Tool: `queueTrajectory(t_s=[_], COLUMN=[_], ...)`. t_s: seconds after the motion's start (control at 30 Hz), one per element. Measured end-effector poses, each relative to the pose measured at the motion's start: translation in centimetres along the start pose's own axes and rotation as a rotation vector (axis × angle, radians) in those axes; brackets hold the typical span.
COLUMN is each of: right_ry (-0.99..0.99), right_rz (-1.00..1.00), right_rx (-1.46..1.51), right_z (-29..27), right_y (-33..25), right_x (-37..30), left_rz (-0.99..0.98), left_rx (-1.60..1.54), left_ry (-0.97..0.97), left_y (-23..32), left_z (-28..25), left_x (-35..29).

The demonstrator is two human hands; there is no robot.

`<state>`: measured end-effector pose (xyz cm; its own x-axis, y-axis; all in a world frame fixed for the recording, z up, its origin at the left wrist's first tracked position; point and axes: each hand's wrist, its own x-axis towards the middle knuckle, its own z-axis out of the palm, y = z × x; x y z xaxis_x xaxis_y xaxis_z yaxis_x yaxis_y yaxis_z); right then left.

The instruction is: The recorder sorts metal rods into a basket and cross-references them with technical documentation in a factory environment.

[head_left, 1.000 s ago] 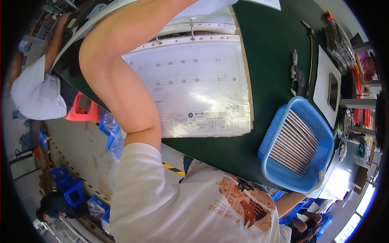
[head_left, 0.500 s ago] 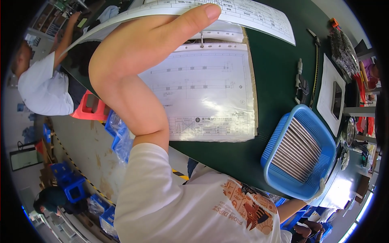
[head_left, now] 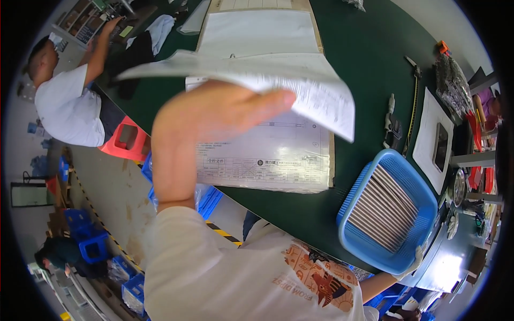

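My left hand (head_left: 230,107), blurred by motion, holds a lifted stack of drawing pages (head_left: 325,101) with the thumb on top; its other fingers are hidden. The pages bend over an open ring binder, where a sleeved technical drawing (head_left: 267,170) lies beneath them. At the right, my right hand (head_left: 415,263) wears a pale glove and grips the near right rim of a blue plastic basket (head_left: 350,243). Inside the basket, several slim metal rods (head_left: 383,208) lie side by side.
Right of the binder, a micrometer-like gauge (head_left: 393,125) and a caliper (head_left: 413,69) lie on the green table (head_left: 300,216). Beyond is a dark phone-like device (head_left: 441,144) on paper. At the left, another person (head_left: 67,107) works beside a red stool (head_left: 124,139).
My left hand has come down toward me with the pages, which now hang over the drawing. The binder's far side has come into view. My right hand stays at the basket.
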<state>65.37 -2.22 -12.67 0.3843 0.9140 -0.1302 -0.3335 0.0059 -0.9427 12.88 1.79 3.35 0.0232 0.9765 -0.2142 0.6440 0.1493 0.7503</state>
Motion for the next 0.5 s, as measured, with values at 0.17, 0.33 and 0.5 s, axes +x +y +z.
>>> queueTrajectory(t_s=[0.17,0.33,0.5], right_ry=[0.098,0.137,0.084], right_rz=[-0.046,-0.094,-0.055], right_rx=[-0.027,-0.09,-0.068], right_z=[0.7,0.5,1.5], right_y=[0.5,0.8,0.4], right_x=[0.0,0.2,-0.2], left_rz=[-0.023,-0.275,-0.217], left_rx=[-0.698,-1.315,-1.491], left_ry=[-0.209,-0.084,-0.078], left_y=[-6.1,-7.9,-9.4], left_z=[7.6,13.5,15.0], left_x=[-4.7,-6.6,-6.3])
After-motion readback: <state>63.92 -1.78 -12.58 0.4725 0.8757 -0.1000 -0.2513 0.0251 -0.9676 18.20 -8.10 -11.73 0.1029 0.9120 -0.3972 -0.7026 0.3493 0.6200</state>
